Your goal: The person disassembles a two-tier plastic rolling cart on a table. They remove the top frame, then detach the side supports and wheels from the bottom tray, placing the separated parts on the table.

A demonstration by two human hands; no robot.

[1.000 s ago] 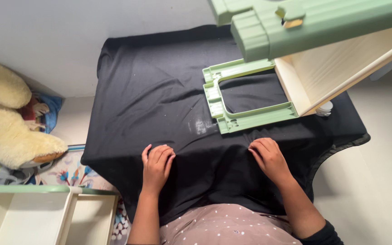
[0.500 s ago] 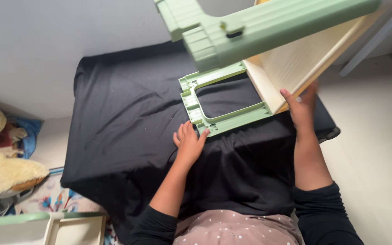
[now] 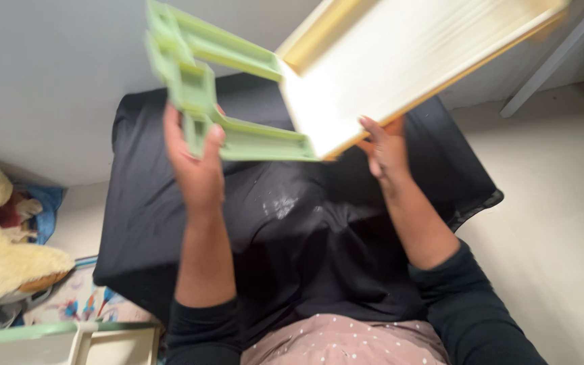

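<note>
**Two hands lift the green-and-cream stool clear of the black cloth**

Two hands are up and both are on the pale green and cream plastic stool (image 3: 319,74), which fills the upper middle of the frame, tipped and raised above the black fabric sheet (image 3: 292,230). The lifting part looks done: nothing of the stool touches the cloth, and where it is to be set down is not shown.

Left hand (image 3: 194,159), centre-left of the frame, is closed around the green leg frame (image 3: 238,138), thumb hooked over a bar, fingers wrapped behind. Right hand (image 3: 383,152), just right of centre, presses its fingers up against the lower edge of the cream panel (image 3: 400,54); it seems to be gripping that edge, though the blur makes the hold hard to read.

Now the materials. The leg frame is moulded plastic, ribbed and hollow-backed, with an open rectangular gap between the bars. The cream panel is flat, smooth and faintly glossy, with a raised rim. The black sheet is soft knit, creased, spread over a low surface, with a whitish scuff mark (image 3: 282,203) at its middle.

At lower left, a fluffy cream plush toy (image 3: 1,250) sits against the pale wall (image 3: 49,67), and a second green and cream piece (image 3: 62,341) shows at the bottom edge. At the right lies smooth beige floor (image 3: 562,223).
</note>
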